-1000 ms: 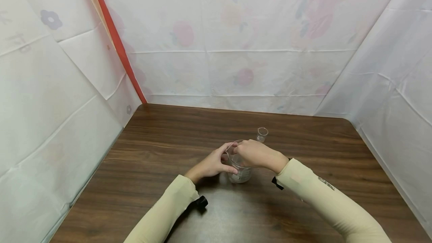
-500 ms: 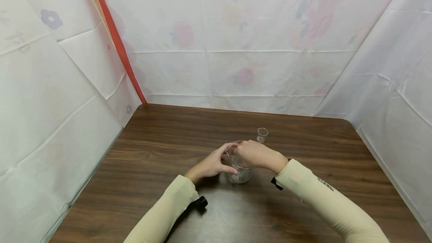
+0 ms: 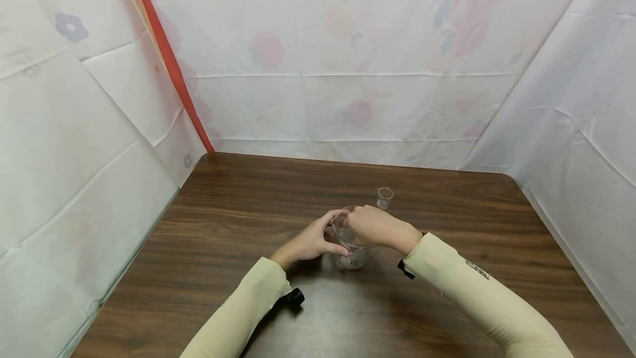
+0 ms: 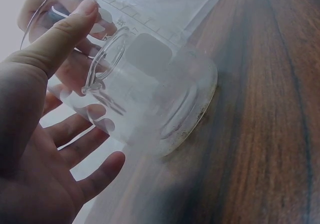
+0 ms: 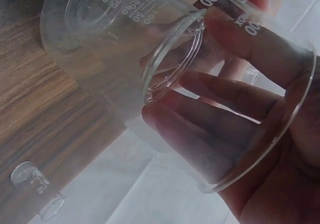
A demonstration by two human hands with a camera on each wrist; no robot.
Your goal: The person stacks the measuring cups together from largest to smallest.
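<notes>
A large clear glass beaker (image 3: 354, 261), marked with white graduations, stands on the wooden table. My left hand (image 3: 313, 242) holds it from the left, thumb at the near side and fingers around the far side. Inside it sits a smaller glass beaker (image 5: 132, 44), its rim well below the larger one's mouth. My right hand (image 3: 377, 228) reaches down through that mouth. In the right wrist view, its thumb and fingertips pinch the inner beaker's rim from opposite sides. From the head view, the right hand's fingertips are largely hidden behind its back.
A tiny glass beaker (image 3: 384, 199) stands just beyond the right hand. Around it lies the dark wood-grain table (image 3: 238, 203). White printed sheets (image 3: 318, 109) hang behind and along both sides, with a red strip (image 3: 171, 62) at the back left corner.
</notes>
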